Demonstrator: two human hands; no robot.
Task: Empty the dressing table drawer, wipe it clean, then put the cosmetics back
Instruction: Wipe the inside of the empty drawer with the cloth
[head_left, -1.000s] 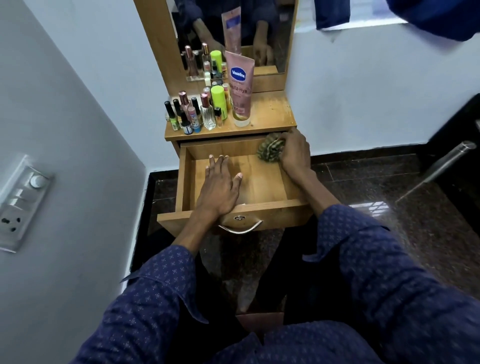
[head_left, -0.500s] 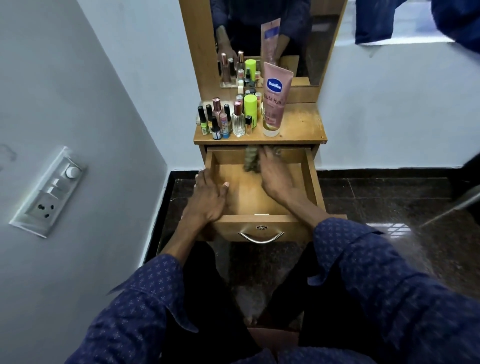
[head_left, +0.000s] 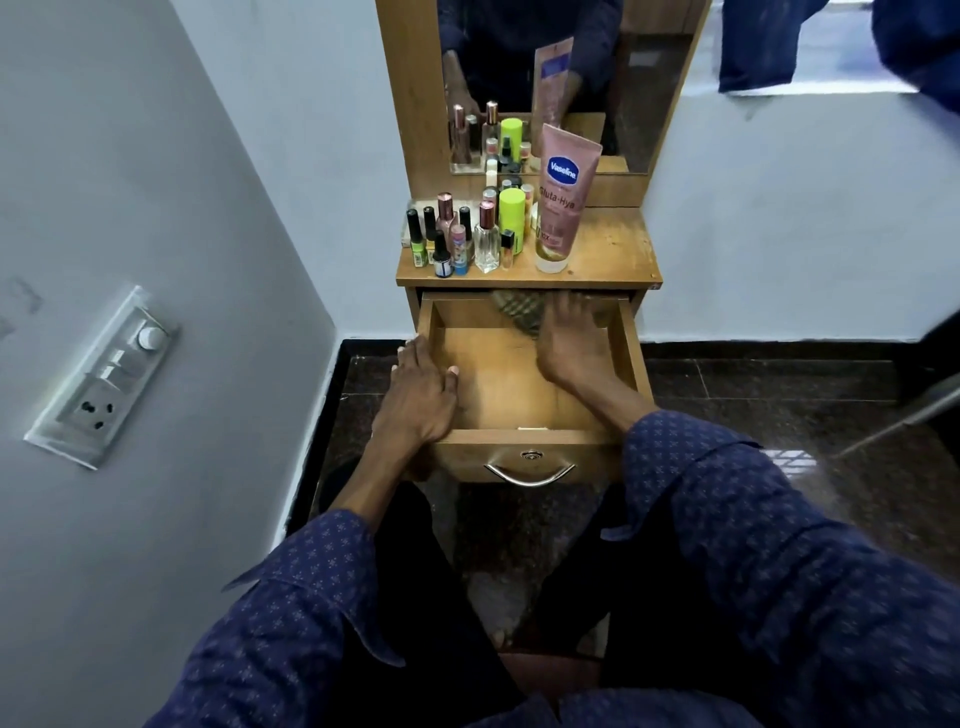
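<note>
At lower centre of the frame, the left hand lies flat, fingers straight, over the left wall of the pulled-out drawer, whose long axis runs away from the viewer. Deeper in, the right hand presses a blurred checked cloth against the back wall; its grip is unclear. Above, on the tabletop, stand small bottles and an upright pink tube, cap down, reading "Vaseline Gluta-Hya".

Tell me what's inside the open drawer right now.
Inside the drawer: the right hand pressing a blurred cloth against the back, over bare wood. No cosmetics visible. The left hand rests on its left wall. The floor under both hands is hidden.
</note>
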